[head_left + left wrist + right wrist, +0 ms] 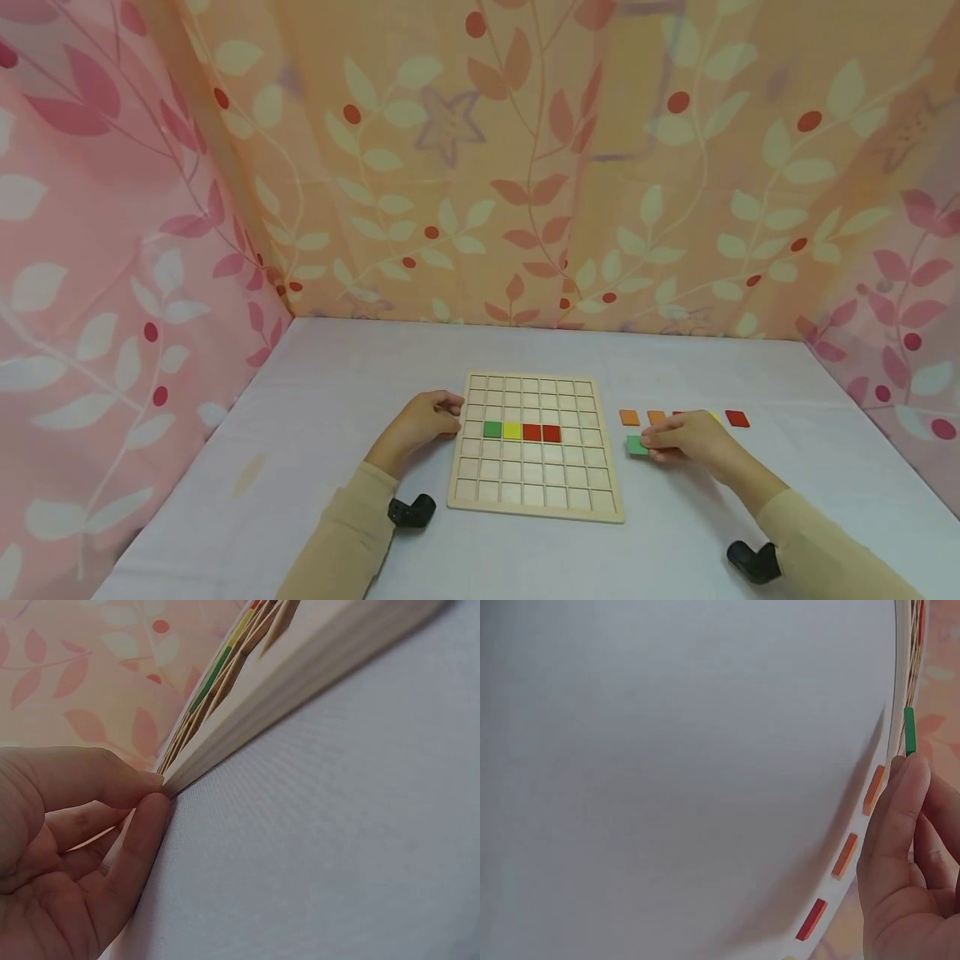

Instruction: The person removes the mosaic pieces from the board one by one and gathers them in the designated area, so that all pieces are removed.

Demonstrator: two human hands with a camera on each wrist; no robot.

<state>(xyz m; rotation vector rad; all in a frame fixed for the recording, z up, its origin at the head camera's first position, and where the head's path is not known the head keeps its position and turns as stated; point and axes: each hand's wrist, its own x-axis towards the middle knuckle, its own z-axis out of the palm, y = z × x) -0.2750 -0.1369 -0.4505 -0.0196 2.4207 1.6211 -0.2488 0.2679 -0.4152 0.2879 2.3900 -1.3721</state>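
A square wooden grid board (534, 450) lies on the table. One of its rows holds a green tile (492, 429), a yellow tile (512, 431) and two red tiles (542, 433) side by side. At the board's left edge, my left hand (420, 423) grips the rim with thumb and fingertip, seen close in the left wrist view (82, 840). To the right of the board, my right hand (692, 440) pinches another green tile (910, 730) by one end. In the right wrist view that tile is held above the table.
Behind my right hand runs a row of loose tiles: two orange tiles (629, 417), a red one (811, 919), a mostly hidden yellow one, and a red tile (738, 419) at the far right. Patterned curtains (480, 167) stand around the white table (360, 358).
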